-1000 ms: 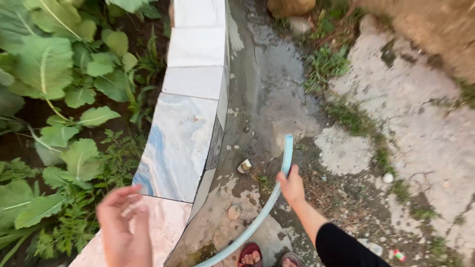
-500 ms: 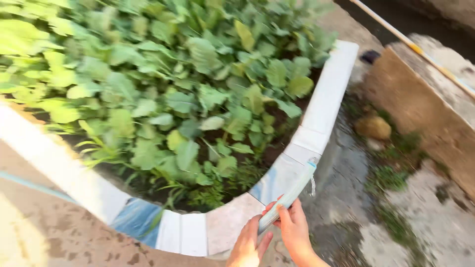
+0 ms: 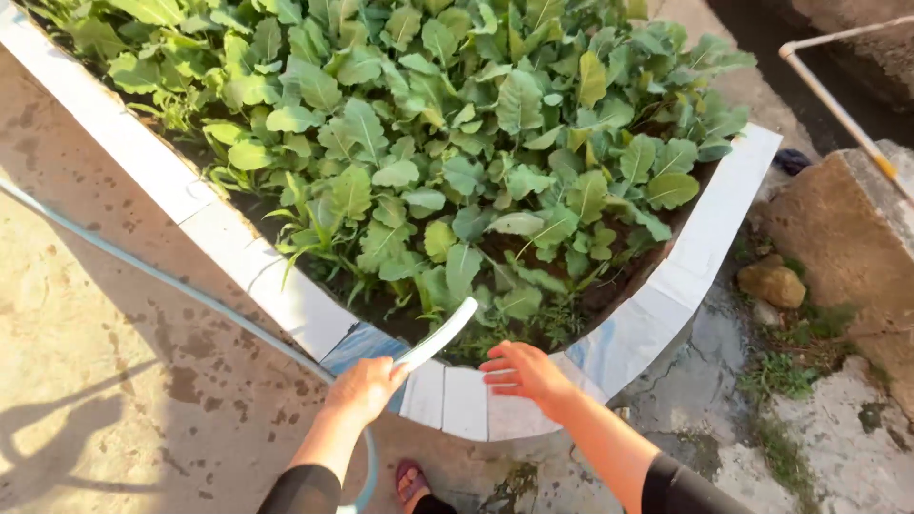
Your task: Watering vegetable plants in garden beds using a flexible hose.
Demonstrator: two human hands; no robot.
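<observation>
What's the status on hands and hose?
Left hand gripping hose, nozzle end over leafy bed. Right hand open, empty, above tiled rim. Nothing blocking.

Your left hand [image 3: 367,388] grips a pale hose [image 3: 436,335] that looks like smooth, slightly glossy plastic or rubber. The curved bed edging [image 3: 657,319] before you is faced with polished tiles, glossy and marbled white and blue. The leaves [image 3: 447,143] have a soft waxy sheen. The ground [image 3: 105,381] at your left is rough, matt concrete, blotched with stains. The block [image 3: 847,238] at your right is coarse and weathered.
</observation>
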